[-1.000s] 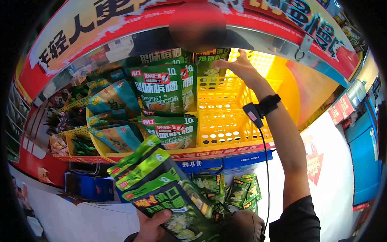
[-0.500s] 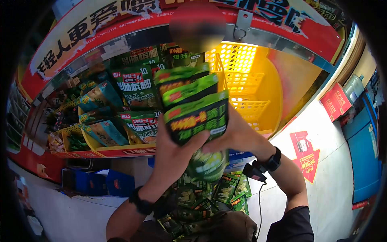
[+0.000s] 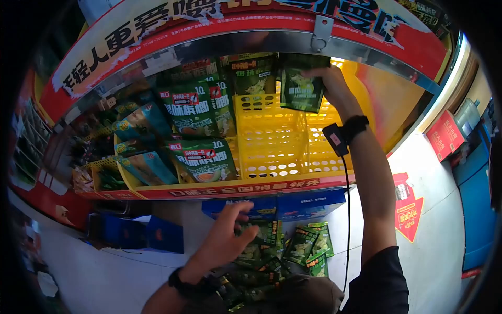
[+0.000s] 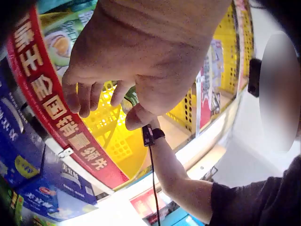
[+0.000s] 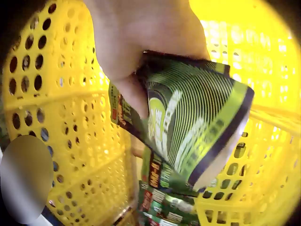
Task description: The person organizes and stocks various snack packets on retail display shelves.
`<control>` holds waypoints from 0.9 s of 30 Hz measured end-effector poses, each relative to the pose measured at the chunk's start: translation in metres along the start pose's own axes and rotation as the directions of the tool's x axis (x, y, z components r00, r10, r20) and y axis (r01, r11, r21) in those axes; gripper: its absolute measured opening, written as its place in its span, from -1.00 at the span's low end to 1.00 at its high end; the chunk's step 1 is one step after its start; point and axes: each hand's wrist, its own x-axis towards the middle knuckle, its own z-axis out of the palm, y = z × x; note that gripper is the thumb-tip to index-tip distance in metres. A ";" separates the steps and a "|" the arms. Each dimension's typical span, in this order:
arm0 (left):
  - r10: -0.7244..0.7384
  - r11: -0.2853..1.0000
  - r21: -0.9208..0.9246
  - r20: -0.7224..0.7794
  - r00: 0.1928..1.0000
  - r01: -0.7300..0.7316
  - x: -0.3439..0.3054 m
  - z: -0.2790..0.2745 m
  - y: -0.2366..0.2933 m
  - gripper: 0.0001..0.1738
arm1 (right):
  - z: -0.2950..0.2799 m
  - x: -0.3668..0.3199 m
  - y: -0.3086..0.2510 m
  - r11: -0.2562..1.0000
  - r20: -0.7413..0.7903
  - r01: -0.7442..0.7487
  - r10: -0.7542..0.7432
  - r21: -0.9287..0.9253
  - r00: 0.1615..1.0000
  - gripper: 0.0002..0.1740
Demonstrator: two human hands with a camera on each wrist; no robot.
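My right hand (image 3: 337, 86) reaches into the back right of the yellow plastic rack (image 3: 272, 136). It grips green snack pouches (image 3: 300, 91), which hang upright beside another green pouch (image 3: 256, 76) in the back row. In the right wrist view, the thumb lies across the pouches (image 5: 197, 108) and two overlapping edges show; the other fingers are mostly hidden behind them. My left hand (image 3: 222, 235) hovers empty in front of the rack, its fingers loosely bent. The left wrist view shows the same hand (image 4: 141, 61) near the rack's red front strip (image 4: 61, 113).
Larger green pouches (image 3: 201, 159) and blue-tan pouches (image 3: 149, 167) fill the compartments on the left. Small green packets (image 3: 300, 243) lie in a heap below. Blue boxes (image 3: 311, 204) stand under the rack. A metal-edged sign (image 3: 251, 44) overhangs its top; a black cable (image 3: 347, 225) hangs from my right wrist.
The green pouches passed from my left hand, through both hands, to my right hand. My right hand then carried them up to the back of the rack, while my left hand let go and lowered.
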 end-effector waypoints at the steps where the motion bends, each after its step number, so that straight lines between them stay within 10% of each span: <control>1: -0.007 1.000 0.011 -0.001 1.000 0.007 -0.007 -0.003 -0.002 -0.42 | 0.005 0.008 0.000 1.000 0.000 0.000 0.000 0.013 1.000 -0.60; 8: -0.046 0.999 0.013 0.324 0.945 0.045 -0.024 -0.022 -0.002 -0.48 | 0.034 0.036 0.040 0.957 -0.129 0.222 -0.248 -0.185 0.960 -0.68; 17: 0.046 0.995 -0.096 0.451 0.892 -0.004 -0.017 -0.022 -0.019 -0.54 | 0.043 0.036 0.036 0.995 -0.015 -0.016 0.015 -0.101 1.000 -0.67; 21: 0.020 0.997 -0.079 0.450 0.893 0.018 -0.020 -0.033 -0.011 -0.58 | 0.038 0.026 0.028 0.932 0.050 0.121 -0.110 -0.342 0.993 -0.38; 23: 0.027 0.994 -0.108 0.442 0.897 0.023 -0.020 -0.033 -0.016 -0.60 | 0.030 0.015 0.031 0.707 -0.021 0.180 -0.266 -0.684 0.964 0.02; 24: 0.031 0.989 -0.142 0.430 0.902 0.033 -0.019 -0.033 -0.022 -0.61 | 0.025 0.008 0.034 0.892 -0.065 0.082 -0.124 -0.444 0.990 0.21; 27: 0.004 0.985 -0.159 0.425 0.905 0.070 -0.015 -0.032 -0.023 -0.63 | 0.019 -0.002 0.044 0.894 -0.144 0.049 -0.125 -0.445 0.982 0.24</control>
